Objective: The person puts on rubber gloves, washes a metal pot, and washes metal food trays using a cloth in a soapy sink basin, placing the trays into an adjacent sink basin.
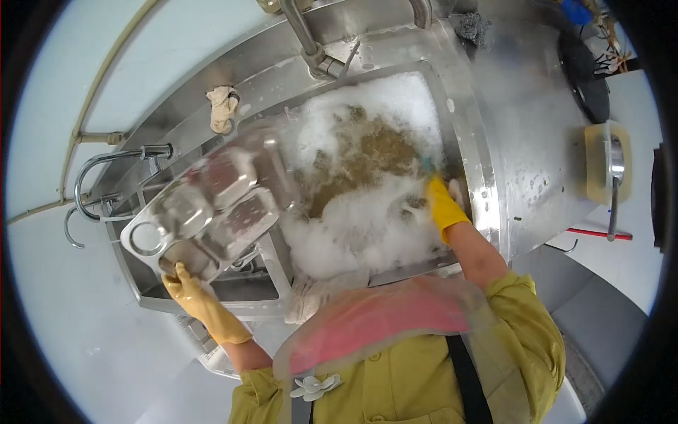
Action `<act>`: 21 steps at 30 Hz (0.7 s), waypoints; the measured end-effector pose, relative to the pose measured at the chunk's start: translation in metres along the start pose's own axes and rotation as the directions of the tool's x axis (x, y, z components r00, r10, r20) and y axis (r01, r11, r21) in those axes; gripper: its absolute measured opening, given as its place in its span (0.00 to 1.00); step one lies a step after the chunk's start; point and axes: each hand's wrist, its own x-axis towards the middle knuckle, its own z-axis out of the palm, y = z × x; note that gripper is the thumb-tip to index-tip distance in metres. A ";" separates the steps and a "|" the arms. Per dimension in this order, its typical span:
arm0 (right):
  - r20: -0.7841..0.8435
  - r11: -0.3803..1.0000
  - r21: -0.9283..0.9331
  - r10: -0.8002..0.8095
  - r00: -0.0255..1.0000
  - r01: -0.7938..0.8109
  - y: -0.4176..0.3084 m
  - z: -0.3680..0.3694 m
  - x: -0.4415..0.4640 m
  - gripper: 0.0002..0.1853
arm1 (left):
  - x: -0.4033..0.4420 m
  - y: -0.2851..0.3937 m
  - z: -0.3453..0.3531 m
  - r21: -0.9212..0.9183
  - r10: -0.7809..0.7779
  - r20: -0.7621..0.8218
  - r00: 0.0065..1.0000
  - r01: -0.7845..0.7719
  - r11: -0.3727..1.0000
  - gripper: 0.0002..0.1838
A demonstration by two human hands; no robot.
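My left hand (188,290), in a yellow rubber glove, grips the near left corner of a metal compartment tray (233,220). The tray is tilted over the left basins, its right end blurred beside the foam. My right hand (443,205), also in a yellow glove, reaches down into the right part of a sink (459,134) full of brownish water and white foam (367,233). Its fingers are hidden by foam. Something small and bluish (426,164) shows at the fingertips, too blurred to name.
A faucet (314,53) stands behind the sink. Curved taps (88,177) are at the left. A cloth (223,107) lies on the back ledge, steel wool (473,28) at the back right. A yellowish container (597,164) holds a metal-handled utensil at the right.
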 end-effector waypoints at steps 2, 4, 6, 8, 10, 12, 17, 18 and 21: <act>0.059 0.995 0.043 0.083 0.995 -0.086 -0.011 -0.006 -0.013 0.21 | 0.004 -0.002 -0.009 0.098 -0.100 -0.087 0.991 0.108 0.989 0.18; 0.098 0.988 0.061 0.133 0.986 -0.139 -0.021 -0.008 -0.020 0.21 | -0.003 0.007 0.004 0.295 -0.094 -0.326 0.941 0.196 0.935 0.19; 0.130 0.982 0.071 0.162 0.978 -0.172 -0.028 -0.008 -0.022 0.21 | -0.002 -0.018 0.025 0.330 0.221 -0.175 0.959 -0.154 0.931 0.21; 0.162 0.978 0.074 0.180 0.970 -0.194 -0.036 -0.007 -0.020 0.21 | -0.029 -0.007 0.066 0.155 0.217 0.026 0.976 -0.219 0.963 0.23; 0.190 0.975 0.072 0.194 0.962 -0.210 -0.044 -0.006 -0.018 0.22 | -0.096 0.051 0.129 -0.188 -0.095 0.506 0.857 0.217 0.958 0.26; 0.204 0.972 0.067 0.207 0.957 -0.225 -0.050 -0.007 -0.014 0.22 | -0.124 0.037 0.190 0.180 0.021 0.817 0.577 -0.290 0.940 0.29; 0.233 0.967 0.061 0.228 0.945 -0.248 -0.056 -0.007 -0.002 0.22 | -0.162 -0.011 0.308 0.665 -0.696 0.645 0.314 0.218 0.714 0.22; 0.241 0.966 0.057 0.230 0.943 -0.251 -0.057 -0.007 0.000 0.22 | -0.163 -0.013 0.316 0.710 -0.772 0.604 0.198 0.305 0.635 0.20; 0.266 0.961 0.048 0.250 0.931 -0.272 -0.060 -0.006 0.003 0.22 | -0.172 -0.083 0.307 0.477 -0.572 0.782 0.248 0.353 0.805 0.17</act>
